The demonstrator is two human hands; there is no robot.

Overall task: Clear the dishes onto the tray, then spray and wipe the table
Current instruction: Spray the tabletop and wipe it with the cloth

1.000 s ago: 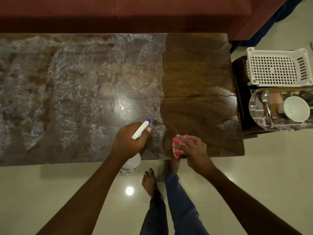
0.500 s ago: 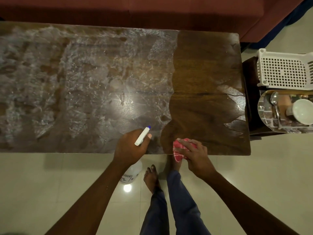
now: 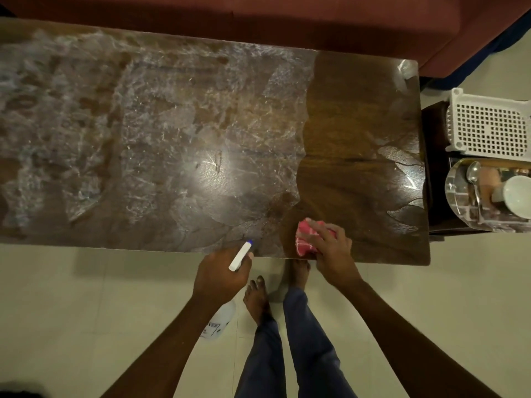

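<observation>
So the right hand point(image 3: 330, 251) has its fingers point(image 3: 317, 229) curled over a bunched pink cloth point(image 3: 304, 241), pressing it onto the worktop point(image 3: 359, 124) right at the near edge. Most of the cloth sticks out to the left of the fingers, and the thumb is hidden, so can't say where it sits. The left hand point(image 3: 221, 275) hangs just off the worktop edge with its fingers clenched round a spray bottle point(image 3: 240, 256), nozzle aimed at the wood. The bottle's body is mostly tucked under the wrist and its label is too blurry to read. A whitish smeary film covers most of the worktop, with bare dark wood on the right. Off the right end sits a tray point(image 3: 457, 196), cut off by the frame. Count: one cloth, one spray bottle, one tray, one cup point(image 3: 517, 196), one spoon point(image 3: 472, 170), one white basket point(image 3: 488, 127).
</observation>
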